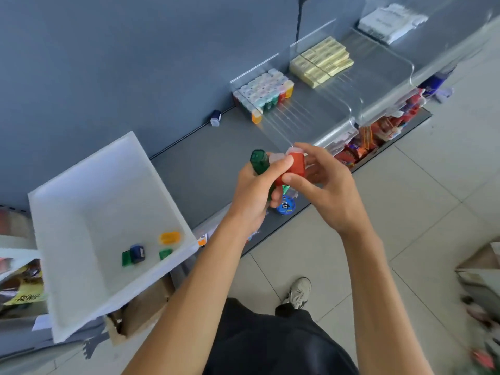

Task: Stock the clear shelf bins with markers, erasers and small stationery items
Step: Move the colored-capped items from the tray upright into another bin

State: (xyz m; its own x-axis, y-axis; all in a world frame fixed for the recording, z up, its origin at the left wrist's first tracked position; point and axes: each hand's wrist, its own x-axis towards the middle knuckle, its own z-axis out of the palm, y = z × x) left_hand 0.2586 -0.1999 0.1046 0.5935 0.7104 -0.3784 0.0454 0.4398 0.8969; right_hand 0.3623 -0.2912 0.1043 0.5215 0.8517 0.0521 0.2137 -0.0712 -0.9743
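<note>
Stocking is well along, judging by the layout. Beyond the two grips, a clear acrylic bin (pixel 295 119) on the grey shelf (pixel 203 158) holds tidy rows of small capped pieces (pixel 262 90), with its front still bare. The left grip (pixel 251 190) curls around a translucent green piece (pixel 259 161). The right grip (pixel 324 182) pinches a boxy red piece (pixel 293 166) with a frosted cap, touching the left thumb. To the left of the grips, a matte white tray (pixel 94 212) holds only a few leftovers: an orange piece (pixel 169 237), two green, one dark blue (pixel 138 253). A stack of pale yellow packs (pixel 320 60) fills the next bin farther off.
</note>
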